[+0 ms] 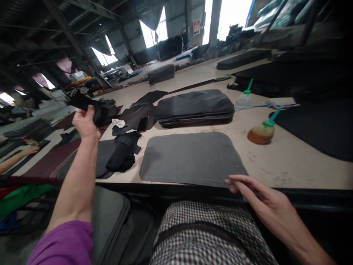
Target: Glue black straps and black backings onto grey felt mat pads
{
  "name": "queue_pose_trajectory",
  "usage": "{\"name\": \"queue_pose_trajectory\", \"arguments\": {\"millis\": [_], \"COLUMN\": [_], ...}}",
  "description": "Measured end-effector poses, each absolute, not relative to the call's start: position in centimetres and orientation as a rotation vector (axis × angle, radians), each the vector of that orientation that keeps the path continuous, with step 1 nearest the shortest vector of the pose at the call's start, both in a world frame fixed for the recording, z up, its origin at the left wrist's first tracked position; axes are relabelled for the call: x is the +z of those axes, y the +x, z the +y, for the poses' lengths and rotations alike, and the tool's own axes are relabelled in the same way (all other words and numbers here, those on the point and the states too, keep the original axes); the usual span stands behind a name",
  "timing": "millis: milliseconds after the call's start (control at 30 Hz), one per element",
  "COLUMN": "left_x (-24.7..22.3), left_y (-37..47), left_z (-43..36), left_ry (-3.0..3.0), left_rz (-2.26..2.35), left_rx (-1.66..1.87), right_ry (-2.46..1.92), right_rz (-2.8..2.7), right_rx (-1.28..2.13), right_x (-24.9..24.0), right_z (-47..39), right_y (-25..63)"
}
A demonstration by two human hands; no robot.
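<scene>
My left hand (86, 123) is raised at the left, thumb and fingers closed on a black fabric piece (81, 101). Dark pieces behind it make its far edge hard to tell. A flat grey panel (187, 158) with rounded corners lies at the table's front edge. At the panel's near right corner is my right hand (259, 197), its fingers curled and thumb pressed against them. Whether anything sits in that pinch is hidden. Folded black fabric pieces (124, 151) lie left of the panel. Behind it rests a stack of dark panels (194, 106).
Two squeeze bottles with green nozzles stand at the right, the nearer bottle (261, 134) holding amber liquid. A phone (142, 124) and a crumpled white cloth (118, 122) lie left of the stack. Black sheets (317, 114) cover the right side. Another person's hand (31, 149) shows far left.
</scene>
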State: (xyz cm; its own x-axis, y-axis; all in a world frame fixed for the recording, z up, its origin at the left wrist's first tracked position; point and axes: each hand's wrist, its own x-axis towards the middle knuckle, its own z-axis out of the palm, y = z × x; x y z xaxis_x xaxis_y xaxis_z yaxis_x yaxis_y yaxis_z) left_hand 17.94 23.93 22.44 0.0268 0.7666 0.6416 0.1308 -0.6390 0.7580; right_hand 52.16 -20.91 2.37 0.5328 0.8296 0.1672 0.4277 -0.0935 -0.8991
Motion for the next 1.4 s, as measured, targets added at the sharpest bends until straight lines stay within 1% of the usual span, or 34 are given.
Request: {"name": "queue_pose_trajectory", "arguments": {"millis": [67, 100, 200, 333, 400, 500, 633, 700, 800, 900, 1000, 1133, 1233, 1333, 1400], "left_x": [21.7, 21.0, 18.1, 13.7, 11.6, 9.1, 7.2, 6.9, 6.8, 6.9, 7.1, 8.4, 9.4, 9.5, 9.0], "left_y": [19.6, 20.7, 24.3, 28.9, 30.9, 33.2, 35.1, 35.5, 35.8, 35.8, 35.7, 35.8, 36.1, 37.0, 37.7], "left_z": [20.3, 18.1, 10.7, 1.9, -1.3, -4.2, -4.7, -4.0, -3.0, -3.0, -3.6, -3.7, -3.3, -3.6, -3.9], "left_ry": [1.716, 1.715, 1.743, 1.498, 1.386, 1.308, 1.199, 1.123, 1.004, 0.965, 1.094, 1.483, 1.599, 1.542, 1.457], "left_rz": [0.812, 0.790, 0.737, 0.679, 0.655, 0.622, 0.588, 0.554, 0.501, 0.429, 0.230, 0.023, 0.004, 0.048, 0.135], "left_rx": [1.784, 1.731, 1.295, 0.868, 0.787, 0.797, 0.734, 0.662, 0.578, 0.501, 0.397, 0.274, 0.198, 0.100, 0.085], "right_ry": [-1.671, -1.639, -1.497, -1.247, -1.126, -1.069, -1.190, -1.204, -1.177, -1.108, -1.073, -1.041, -0.940, -0.808, -0.778], "right_rz": [-1.082, -1.089, -1.073, -0.996, -0.989, -0.942, -0.702, -0.607, -0.650, -0.734, -0.742, -0.809, -0.734, -0.659, -0.629], "right_rx": [0.507, 0.530, 0.600, 0.712, 0.821, 0.977, 1.044, 1.150, 1.324, 1.360, 1.287, 1.215, 1.339, 1.542, 1.567], "right_x": [3.4, 4.0, 6.1, 7.8, 7.6, 6.1, 3.9, 3.2, 2.4, 1.8, 1.5, 1.6, 1.3, 1.4, 2.0], "right_z": [-19.9, -19.4, -17.7, -16.2, -16.1, -16.4, -18.4, -19.9, -21.5, -21.3, -19.9, -18.9, -19.3, -19.6, -19.6], "right_y": [51.8, 51.4, 49.9, 46.9, 45.3, 43.6, 43.5, 44.4, 45.8, 46.8, 47.4, 48.1, 48.2, 48.0, 47.9]}}
